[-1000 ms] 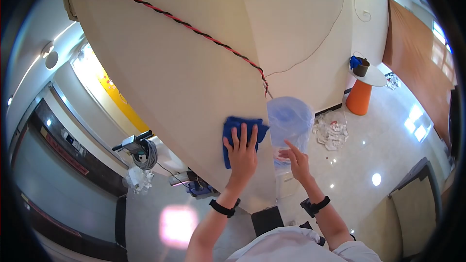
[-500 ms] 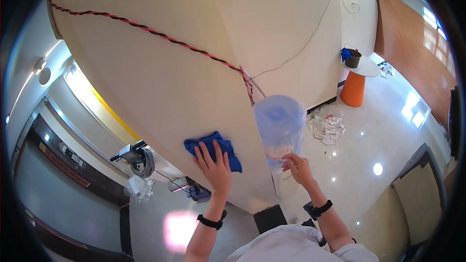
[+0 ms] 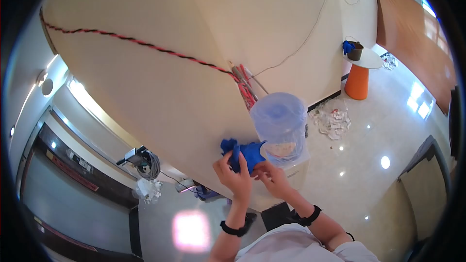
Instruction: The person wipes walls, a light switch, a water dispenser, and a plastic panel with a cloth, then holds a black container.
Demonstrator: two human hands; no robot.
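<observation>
My left hand (image 3: 234, 177) grips a blue cloth (image 3: 251, 154) in front of the pale wall, with the cloth bunched between thumb and fingers. At the cloth's lower right edge, the fingers of my right hand (image 3: 273, 180) are pinched on it. Just beyond my right hand stands a translucent bluish water bottle (image 3: 276, 121), loosely covered in clear plastic. A white stand (image 3: 296, 167) shows beneath it. Part of the cloth is hidden by my fingers.
A red and black twisted wire (image 3: 145, 43) crosses the wall to a cable bundle (image 3: 245, 87) at the corner. A bag of scraps (image 3: 332, 119) lies on the floor. Farther right, a bucket (image 3: 355, 51) stands on an orange-based table (image 3: 358, 82). Coiled grey cable (image 3: 149, 165) hangs at left.
The cloth has come off its flat position on the wall and moved right, now bunched up. My right hand has left the bottle's lower side and taken hold of the cloth's edge.
</observation>
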